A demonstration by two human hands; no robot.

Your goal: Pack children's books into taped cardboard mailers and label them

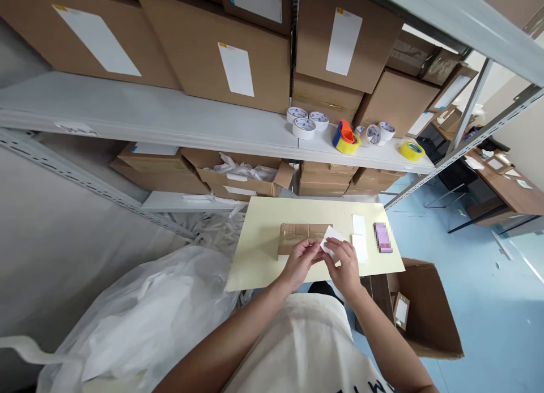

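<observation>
A small white paper label [330,234], tilted, is held up between my two hands over the pale yellow tabletop [259,229]. The fingertips of my left hand [300,263] pinch its lower left edge. My right hand [345,267] grips the label from the right, with its fingers lying across the front and covering part of it. Just behind my hands sits a taped brown cardboard box [297,234], its near right part hidden by my left hand and the label. To the right lie more white labels [359,247] and a purple item [383,237], blurred out.
Tape rolls [304,128] and a tape dispenser [346,135] stand on the grey shelf [191,112] among large cartons [238,64]. An open carton [429,308] on the floor at right holds a small labelled box [401,311]. Plastic bagging [161,308] bulges at left.
</observation>
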